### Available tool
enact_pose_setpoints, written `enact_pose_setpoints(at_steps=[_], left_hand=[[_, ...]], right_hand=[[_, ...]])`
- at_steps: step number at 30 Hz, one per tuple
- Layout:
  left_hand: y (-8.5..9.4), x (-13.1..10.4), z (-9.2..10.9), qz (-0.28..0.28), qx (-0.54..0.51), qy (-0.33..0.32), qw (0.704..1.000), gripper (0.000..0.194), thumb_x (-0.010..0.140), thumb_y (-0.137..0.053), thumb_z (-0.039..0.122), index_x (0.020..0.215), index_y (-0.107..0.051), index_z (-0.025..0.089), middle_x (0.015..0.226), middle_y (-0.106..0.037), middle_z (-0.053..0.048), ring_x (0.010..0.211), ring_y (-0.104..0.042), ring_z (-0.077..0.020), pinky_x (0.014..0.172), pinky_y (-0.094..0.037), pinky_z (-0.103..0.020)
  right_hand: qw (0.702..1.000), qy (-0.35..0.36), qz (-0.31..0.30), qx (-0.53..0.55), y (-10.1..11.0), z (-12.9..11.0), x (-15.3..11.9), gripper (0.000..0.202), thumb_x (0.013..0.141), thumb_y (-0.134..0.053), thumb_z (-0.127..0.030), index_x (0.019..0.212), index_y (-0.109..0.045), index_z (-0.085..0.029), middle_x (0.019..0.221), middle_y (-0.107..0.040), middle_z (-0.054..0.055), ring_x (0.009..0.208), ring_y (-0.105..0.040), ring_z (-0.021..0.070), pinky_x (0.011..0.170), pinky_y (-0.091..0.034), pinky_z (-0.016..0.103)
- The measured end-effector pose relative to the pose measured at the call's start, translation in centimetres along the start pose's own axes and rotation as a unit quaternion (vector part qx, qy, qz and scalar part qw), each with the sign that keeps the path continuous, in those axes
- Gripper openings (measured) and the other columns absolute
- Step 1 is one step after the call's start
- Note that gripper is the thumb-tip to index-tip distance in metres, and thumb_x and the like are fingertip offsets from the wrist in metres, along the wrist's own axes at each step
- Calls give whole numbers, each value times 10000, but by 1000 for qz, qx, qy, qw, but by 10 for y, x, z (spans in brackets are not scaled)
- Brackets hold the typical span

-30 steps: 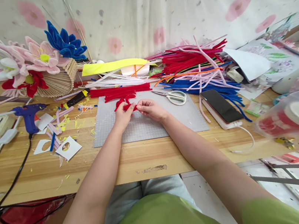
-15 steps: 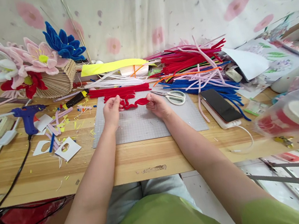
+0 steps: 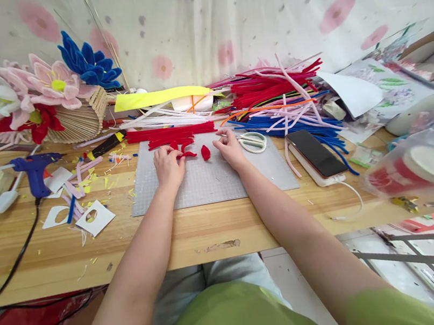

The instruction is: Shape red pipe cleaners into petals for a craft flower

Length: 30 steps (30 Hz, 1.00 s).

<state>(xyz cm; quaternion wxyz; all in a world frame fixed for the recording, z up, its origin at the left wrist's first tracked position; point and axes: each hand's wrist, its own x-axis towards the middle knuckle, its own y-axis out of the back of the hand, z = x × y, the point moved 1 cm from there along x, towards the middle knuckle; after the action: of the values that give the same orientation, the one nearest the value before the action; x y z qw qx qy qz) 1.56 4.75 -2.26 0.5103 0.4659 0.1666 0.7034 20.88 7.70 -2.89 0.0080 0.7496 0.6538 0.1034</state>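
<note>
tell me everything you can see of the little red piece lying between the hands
The little red piece is small, solid red and roughly leaf-shaped. Its surface looks soft and fuzzy; finer details are too small to tell. It appears to lie on the grey gridded mat, between the left hand and the right hand, with neither touching it.

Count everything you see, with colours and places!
Mat: 1, grey, table middle
Fuzzy piece: 1, red, on mat
Scissors: 1, pale, on mat
Fuzzy stems: many, mixed, back
Glue gun: 1, blue, left
Holed cards: 2, white, left
Flowers: several, mixed, back left
Phone: 1, black, right
Cup: 1, red-white, right
Table: 1, brown, underneath
Curtain: 1, whitish, behind
Shirt: 1, green, bottom
Left hand: 1, bare, touching red strip
Right hand: 1, bare, by scissors
</note>
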Motion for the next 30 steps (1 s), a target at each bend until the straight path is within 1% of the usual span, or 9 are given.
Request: enact_pose_setpoints(at_steps=[3, 5, 9, 12, 15, 18, 21, 24, 30], left_hand=[[7, 2, -2, 64, -50, 34, 996, 39, 710, -628, 213, 688, -605, 190, 931, -537, -78, 984, -495, -236, 923, -382, -406], [8, 2, 1, 73, -112, 69, 989, 87, 693, -623, 199, 632, -562, 190, 835, -540, -47, 886, -518, -195, 882, -402, -366], [-3, -4, 15, -37, -287, 138, 947, 189, 666, -619, 206, 537, -482, 187, 643, -508, 17, 654, -489, -124, 702, -418, -282], [-7, -10, 28, -140, -386, 157, 898, 285, 685, -636, 343, 506, -482, 182, 555, -480, 30, 568, -456, -109, 615, -386, -268], [-4, -12, 34, -232, -451, 125, 853, 373, 691, -628, 492, 513, -549, 174, 543, -511, 16, 586, -491, -119, 624, -394, -273], [-1, -12, 33, -269, -475, 110, 831, 345, 606, -705, 506, 611, -644, 166, 637, -607, -3, 653, -539, -127, 676, -427, -280], [-4, -12, 30, -255, -475, 111, 835, 334, 548, -755, 463, 667, -673, 162, 710, -642, -14, 691, -560, -131, 698, -446, -289], [-7, -12, 27, -221, -464, 90, 853, 287, 563, -751, 420, 660, -675, 161, 790, -648, -29, 761, -576, -141, 754, -453, -304], [-6, -10, 26, -167, -425, 28, 889, 202, 600, -730, 364, 639, -665, 176, 826, -635, -37, 814, -585, -154, 806, -457, -337]], right_hand=[[999, 31, -14, -15, -2, -1, -2, 217, 696, -555, -250, 882, -449, -211, 517, -370, -92, 480, -357, 88, 503, -280, 228], [998, 60, -31, -11, -5, -6, -7, 195, 717, -565, -295, 867, -479, -205, 530, -380, -85, 496, -368, 86, 521, -298, 232], [990, 79, -110, 35, -14, -17, -19, 281, 739, -586, -452, 845, -521, -200, 560, -418, -65, 516, -394, 83, 529, -318, 232], [982, 48, -158, 90, -20, -20, -24, 336, 713, -618, -490, 861, -528, -202, 563, -424, -66, 507, -391, 76, 516, -318, 224], [980, 9, -155, 127, -20, -20, -24, 368, 675, -657, -480, 880, -517, -208, 542, -411, -81, 475, -369, 68, 492, -308, 216], [980, -3, -136, 143, -17, -20, -23, 385, 650, -686, -449, 890, -503, -210, 518, -405, -94, 459, -365, 65, 483, -302, 210], [979, -8, -136, 151, -15, -21, -22, 362, 662, -673, -458, 853, -503, -201, 530, -440, -84, 467, -383, 61, 483, -301, 203], [978, -15, -125, 166, -15, -20, -21, 343, 708, -622, -495, 817, -507, -190, 569, -482, -65, 481, -400, 54, 475, -297, 193], [962, -59, -159, 213, -14, -18, -20, 474, 644, -687, -516, 938, -465, -216, 558, -487, -86, 442, -406, 55, 438, -273, 186]])
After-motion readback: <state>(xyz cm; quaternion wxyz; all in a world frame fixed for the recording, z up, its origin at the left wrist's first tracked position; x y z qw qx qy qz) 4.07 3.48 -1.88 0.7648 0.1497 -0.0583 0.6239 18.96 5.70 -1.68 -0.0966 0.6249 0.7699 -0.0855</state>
